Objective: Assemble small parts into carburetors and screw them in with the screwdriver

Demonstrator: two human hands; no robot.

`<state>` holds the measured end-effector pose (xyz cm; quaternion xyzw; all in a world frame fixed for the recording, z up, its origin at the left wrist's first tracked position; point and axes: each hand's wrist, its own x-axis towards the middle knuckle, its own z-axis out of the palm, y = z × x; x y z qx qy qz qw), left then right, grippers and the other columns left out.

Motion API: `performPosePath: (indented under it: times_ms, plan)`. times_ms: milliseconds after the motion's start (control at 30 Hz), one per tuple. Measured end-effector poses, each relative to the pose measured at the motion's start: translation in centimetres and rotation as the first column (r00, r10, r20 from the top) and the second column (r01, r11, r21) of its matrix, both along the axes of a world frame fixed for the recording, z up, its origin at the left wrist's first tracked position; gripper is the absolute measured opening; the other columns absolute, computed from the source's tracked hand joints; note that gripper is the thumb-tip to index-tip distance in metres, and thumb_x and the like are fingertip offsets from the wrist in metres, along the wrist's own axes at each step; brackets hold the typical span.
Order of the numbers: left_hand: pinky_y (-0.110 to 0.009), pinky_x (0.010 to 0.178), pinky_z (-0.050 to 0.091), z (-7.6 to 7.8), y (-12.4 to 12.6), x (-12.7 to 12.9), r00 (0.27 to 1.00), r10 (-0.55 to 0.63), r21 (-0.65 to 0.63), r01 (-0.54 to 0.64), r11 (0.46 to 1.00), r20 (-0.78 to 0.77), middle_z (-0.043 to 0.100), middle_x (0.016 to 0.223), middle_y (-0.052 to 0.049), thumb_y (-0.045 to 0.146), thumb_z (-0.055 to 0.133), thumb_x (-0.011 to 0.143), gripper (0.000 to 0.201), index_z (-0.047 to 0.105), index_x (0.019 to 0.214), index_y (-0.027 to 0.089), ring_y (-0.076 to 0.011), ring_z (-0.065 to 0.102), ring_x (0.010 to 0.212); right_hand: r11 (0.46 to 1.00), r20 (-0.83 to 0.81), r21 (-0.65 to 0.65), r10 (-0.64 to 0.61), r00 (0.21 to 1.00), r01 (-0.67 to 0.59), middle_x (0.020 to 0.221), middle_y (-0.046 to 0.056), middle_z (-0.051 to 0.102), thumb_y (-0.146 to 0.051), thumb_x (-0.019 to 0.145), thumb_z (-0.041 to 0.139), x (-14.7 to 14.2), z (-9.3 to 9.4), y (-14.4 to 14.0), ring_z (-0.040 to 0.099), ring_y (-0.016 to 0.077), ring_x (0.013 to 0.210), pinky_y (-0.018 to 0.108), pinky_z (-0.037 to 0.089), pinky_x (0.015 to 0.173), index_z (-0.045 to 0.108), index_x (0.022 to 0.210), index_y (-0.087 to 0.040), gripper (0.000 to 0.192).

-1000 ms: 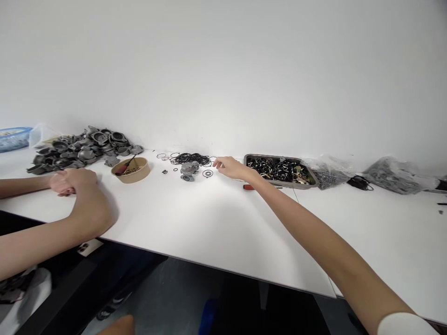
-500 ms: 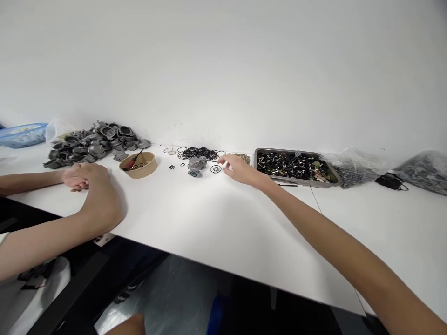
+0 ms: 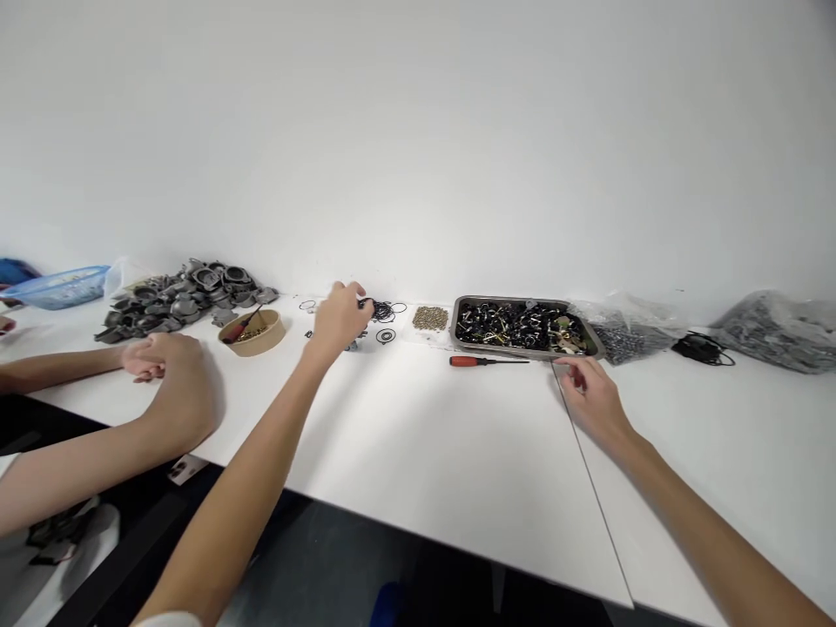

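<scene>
My left hand (image 3: 340, 320) reaches over a grey metal casting (image 3: 353, 347), hiding most of it. Its thumb and fingers are curved and apart, close to a heap of black rubber rings (image 3: 387, 311); I make out nothing held. Just right of the casting lie loose rings (image 3: 386, 336), one inside another. My right hand (image 3: 593, 396) hovers by the front right corner of a metal tray (image 3: 455, 333) full of small black and shiny parts. Its fingers are bent but apart, near the tip of a red-handled screwdriver (image 3: 465, 360).
Small brass parts (image 3: 430, 319) lie left of the tray. To the left are a round tub (image 3: 266, 341) holding another screwdriver, a pile of grey castings (image 3: 186, 300) and a co-worker's clasped hands (image 3: 160, 355). Plastic bags of parts (image 3: 777, 335) and a black cord (image 3: 702, 348) sit right.
My left hand has come in from the lower edge to above the casting. My right hand has moved right, from beside the rings to the tray's front corner, uncovering the brass parts and screwdriver.
</scene>
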<state>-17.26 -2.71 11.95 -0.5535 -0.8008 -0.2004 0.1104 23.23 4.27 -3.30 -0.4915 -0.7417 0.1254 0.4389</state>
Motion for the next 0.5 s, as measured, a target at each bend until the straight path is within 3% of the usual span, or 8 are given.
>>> performPosePath:
  times_ms: [33,167,300,500]
  plan:
    - [-0.038,0.078,0.044,-0.6,1.8,0.4,0.991,0.11,-0.153,-0.121,0.981,-0.079,0.054,0.119,-0.019,0.036,0.041,0.091,0.039,0.058,0.117,0.013,-0.0272,0.061,0.091,1.0,-0.04,-0.01,-0.022,0.999,0.022,0.084,0.005,0.055,-0.025,0.085,0.048,0.2,-0.1,0.1,0.052,0.0194,0.072,0.035,0.043,0.073,0.063,0.1,-0.019,0.022]
    - [-0.04,0.081,0.042,-3.1,5.9,0.0,0.981,0.139,-0.29,-0.173,0.941,-0.132,0.054,0.118,-0.029,0.021,0.047,0.085,0.034,0.06,0.111,0.003,-0.0339,0.059,0.099,0.999,-0.119,-0.045,0.023,0.993,-0.029,0.077,0.003,0.053,-0.027,0.086,0.045,0.2,0.1,0.6,0.051,0.0191,0.069,0.034,0.042,0.07,0.061,0.1,-0.018,0.023]
    - [-0.042,0.081,0.043,-4.2,6.7,-1.0,0.977,0.132,-0.35,-0.185,0.918,-0.168,0.055,0.115,-0.032,0.014,0.05,0.079,0.032,0.062,0.106,0.001,-0.0361,0.059,0.101,0.994,-0.127,-0.045,0.091,0.988,-0.098,0.082,0.004,0.054,-0.029,0.089,0.045,0.2,0.1,0.9,0.051,0.0189,0.072,0.033,0.042,0.071,0.06,0.101,-0.019,0.022]
    - [-0.041,0.078,0.046,-4.1,7.0,-1.8,0.981,0.112,-0.387,-0.165,0.907,-0.157,0.057,0.116,-0.03,0.017,0.062,0.07,0.037,0.061,0.104,0.004,-0.0374,0.061,0.1,0.985,-0.152,-0.067,0.146,0.977,-0.158,0.084,0.005,0.056,-0.027,0.09,0.042,0.3,0.4,0.9,0.051,0.0182,0.073,0.032,0.04,0.071,0.06,0.093,-0.019,0.02]
